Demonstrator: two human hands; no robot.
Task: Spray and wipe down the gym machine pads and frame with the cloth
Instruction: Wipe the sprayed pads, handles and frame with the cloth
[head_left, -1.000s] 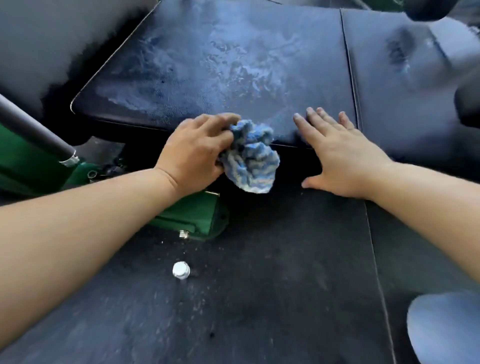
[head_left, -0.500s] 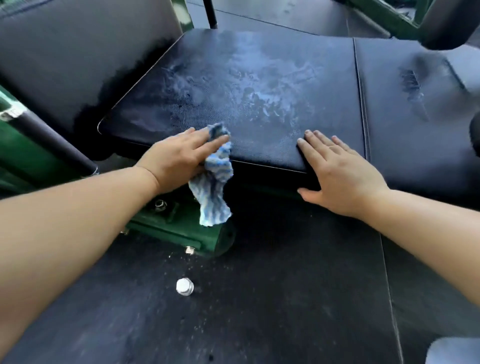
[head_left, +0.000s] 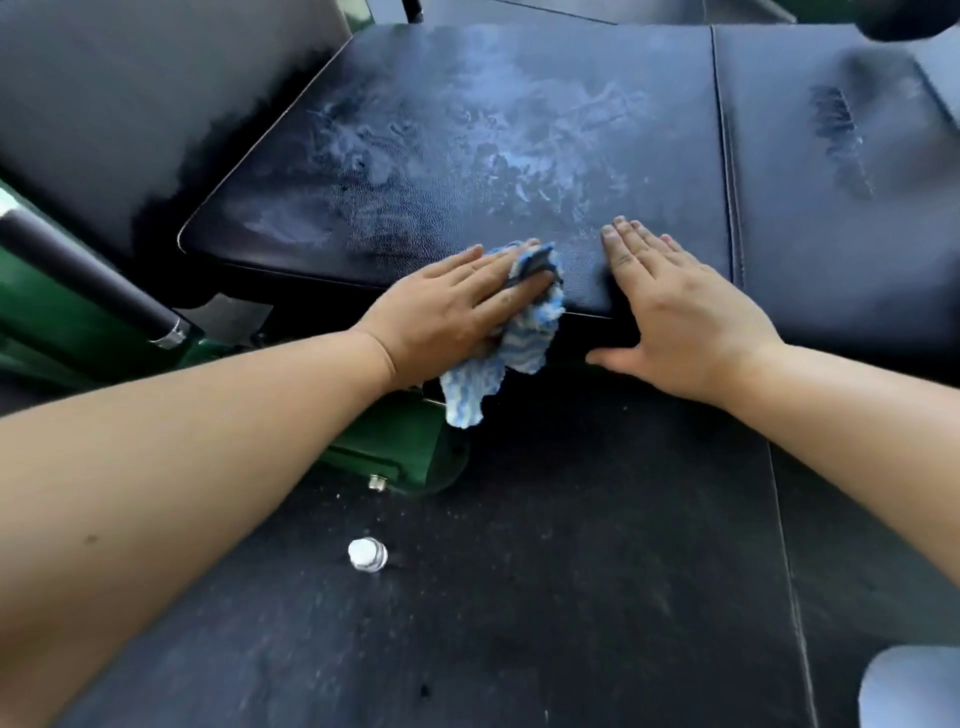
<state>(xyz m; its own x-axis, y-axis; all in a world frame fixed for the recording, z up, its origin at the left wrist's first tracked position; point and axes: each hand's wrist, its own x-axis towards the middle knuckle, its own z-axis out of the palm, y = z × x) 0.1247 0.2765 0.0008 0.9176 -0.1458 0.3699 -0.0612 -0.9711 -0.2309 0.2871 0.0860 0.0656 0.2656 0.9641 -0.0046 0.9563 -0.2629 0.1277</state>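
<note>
pad (head_left: 467, 156) grainy, wet-streaked | your left hand (head_left: 447, 312) grip flat on nubby cloth (head_left: 519, 343) | right hand (head_left: 675, 322) spread on pad | bolt (head_left: 367, 554) on floor (head_left: 571, 571)

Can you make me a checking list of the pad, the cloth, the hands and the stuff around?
Surface: black pad has wet streaky patches on top.
Job's things: blue and white cloth at the pad's front edge, part hanging down; no spray bottle seen.
Clutter: small white cap on the floor mat.
Hands: left hand presses the cloth flat; right hand rests flat on the pad.
Cables: nothing seen.
Surroundings: green frame below the pad.
</note>
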